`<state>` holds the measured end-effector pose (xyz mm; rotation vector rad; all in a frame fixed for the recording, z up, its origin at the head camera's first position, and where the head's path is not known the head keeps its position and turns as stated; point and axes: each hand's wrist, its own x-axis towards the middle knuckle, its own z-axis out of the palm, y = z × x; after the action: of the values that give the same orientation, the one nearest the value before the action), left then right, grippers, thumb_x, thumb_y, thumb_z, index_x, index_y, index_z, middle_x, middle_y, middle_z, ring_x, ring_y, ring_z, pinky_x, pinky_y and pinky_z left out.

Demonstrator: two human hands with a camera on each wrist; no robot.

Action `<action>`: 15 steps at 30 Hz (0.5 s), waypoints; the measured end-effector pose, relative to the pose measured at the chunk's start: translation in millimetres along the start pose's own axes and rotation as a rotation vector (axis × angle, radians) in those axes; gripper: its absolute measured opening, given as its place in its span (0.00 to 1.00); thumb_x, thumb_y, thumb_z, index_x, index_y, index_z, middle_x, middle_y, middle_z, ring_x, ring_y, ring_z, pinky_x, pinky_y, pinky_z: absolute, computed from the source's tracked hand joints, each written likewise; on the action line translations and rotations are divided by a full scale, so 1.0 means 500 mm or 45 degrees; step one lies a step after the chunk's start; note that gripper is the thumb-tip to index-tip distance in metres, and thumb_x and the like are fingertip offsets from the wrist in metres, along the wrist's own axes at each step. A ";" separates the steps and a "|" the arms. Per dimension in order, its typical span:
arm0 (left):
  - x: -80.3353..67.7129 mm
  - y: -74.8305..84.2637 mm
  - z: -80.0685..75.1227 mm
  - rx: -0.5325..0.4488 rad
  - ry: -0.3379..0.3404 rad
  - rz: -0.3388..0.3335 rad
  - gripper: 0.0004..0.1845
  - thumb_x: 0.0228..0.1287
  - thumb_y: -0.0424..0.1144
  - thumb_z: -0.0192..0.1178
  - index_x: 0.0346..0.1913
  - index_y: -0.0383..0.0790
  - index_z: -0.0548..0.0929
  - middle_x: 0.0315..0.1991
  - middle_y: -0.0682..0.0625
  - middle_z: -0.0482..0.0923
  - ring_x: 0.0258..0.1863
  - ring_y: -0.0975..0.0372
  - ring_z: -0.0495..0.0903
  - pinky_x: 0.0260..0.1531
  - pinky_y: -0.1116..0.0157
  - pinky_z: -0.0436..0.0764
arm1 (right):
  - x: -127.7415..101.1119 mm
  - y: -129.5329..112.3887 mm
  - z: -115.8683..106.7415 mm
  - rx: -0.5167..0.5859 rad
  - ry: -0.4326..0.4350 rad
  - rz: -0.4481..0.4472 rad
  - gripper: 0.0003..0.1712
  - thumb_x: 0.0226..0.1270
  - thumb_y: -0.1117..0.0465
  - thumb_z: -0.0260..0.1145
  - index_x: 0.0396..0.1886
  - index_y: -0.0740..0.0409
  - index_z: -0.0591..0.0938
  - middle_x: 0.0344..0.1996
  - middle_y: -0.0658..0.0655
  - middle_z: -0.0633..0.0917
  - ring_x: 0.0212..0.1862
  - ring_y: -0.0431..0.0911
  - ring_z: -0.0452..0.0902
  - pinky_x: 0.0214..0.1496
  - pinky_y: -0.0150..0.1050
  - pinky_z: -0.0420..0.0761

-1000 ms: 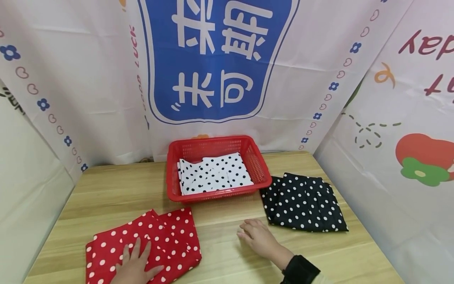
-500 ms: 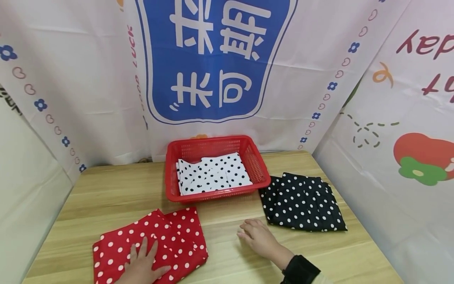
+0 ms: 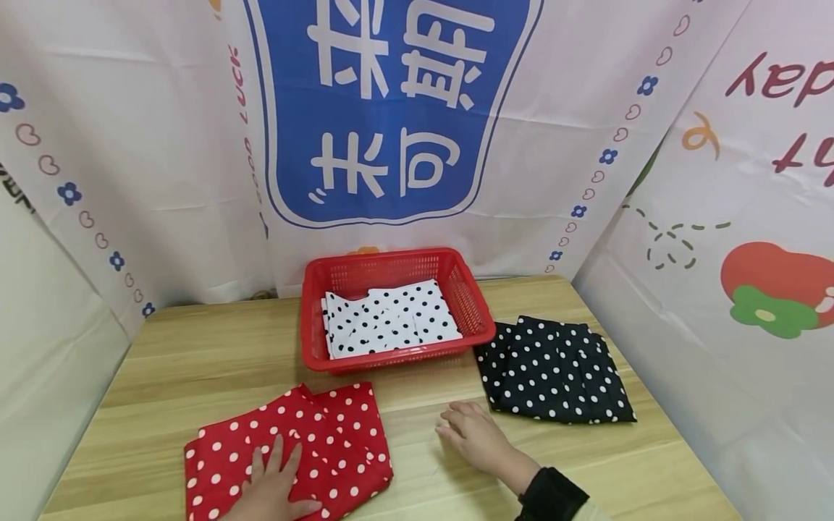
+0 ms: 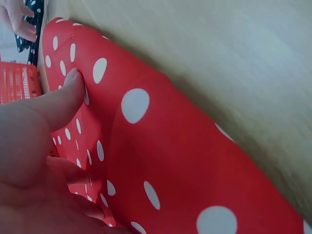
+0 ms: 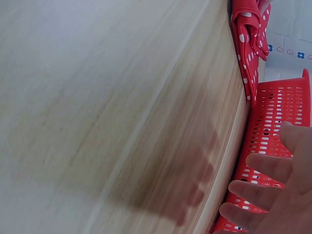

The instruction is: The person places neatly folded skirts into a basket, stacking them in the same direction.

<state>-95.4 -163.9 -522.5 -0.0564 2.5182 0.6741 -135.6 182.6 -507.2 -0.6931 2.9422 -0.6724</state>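
Two hands are in play over a wooden table (image 3: 195,347): the left hand (image 3: 276,488), at the lower left of the head frame, lies flat with straight, slightly spread fingers on a red polka-dot cloth (image 3: 339,449), pressing it rather than gripping it, and the left wrist view shows the thumb laid along a soft ridge of the fabric. The right hand (image 3: 476,438), low and just right of centre, rests on bare wood with relaxed, gently bent fingers and holds nothing; it lies between the red cloth and a black polka-dot cloth (image 3: 554,369) at centre right, touching neither. The red cloth lies loosely folded near the bottom edge of the frame, below and left of a red plastic basket (image 3: 478,307) that holds a folded white cloth with black dots (image 3: 391,322). By its rumpled layers and rounded edge, the red cloth looks thin, light and limp, likely to slide easily on the smooth wood under a flat palm and to sag or unfold if lifted from one point. A pinch at two corners, or along the folded edge nearest the basket, would probably hold its shape best; nothing about it looks fragile.
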 end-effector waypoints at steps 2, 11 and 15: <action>0.002 0.006 0.004 0.001 0.004 -0.004 0.65 0.32 0.62 0.76 0.69 0.24 0.60 0.68 0.20 0.45 0.62 0.23 0.39 0.51 0.26 0.57 | 0.000 0.000 0.000 0.000 0.005 -0.004 0.21 0.71 0.51 0.60 0.49 0.64 0.83 0.53 0.67 0.80 0.57 0.61 0.73 0.60 0.60 0.70; 0.008 0.016 0.019 0.013 0.016 0.006 0.65 0.30 0.63 0.76 0.69 0.25 0.61 0.67 0.21 0.46 0.63 0.23 0.39 0.50 0.27 0.59 | -0.003 -0.003 0.001 -0.007 0.011 -0.016 0.22 0.71 0.50 0.60 0.49 0.64 0.83 0.54 0.67 0.80 0.57 0.61 0.73 0.60 0.59 0.69; 0.010 0.029 0.025 0.026 0.017 0.014 0.64 0.31 0.62 0.76 0.69 0.26 0.62 0.68 0.22 0.47 0.63 0.23 0.39 0.50 0.28 0.60 | -0.004 -0.003 0.000 -0.009 0.005 -0.008 0.21 0.71 0.50 0.60 0.49 0.64 0.83 0.54 0.67 0.80 0.57 0.61 0.73 0.61 0.59 0.68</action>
<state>-96.0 -145.1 -527.5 -0.0400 2.5392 0.6544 -133.3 182.1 -506.6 -0.7022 2.9484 -0.6652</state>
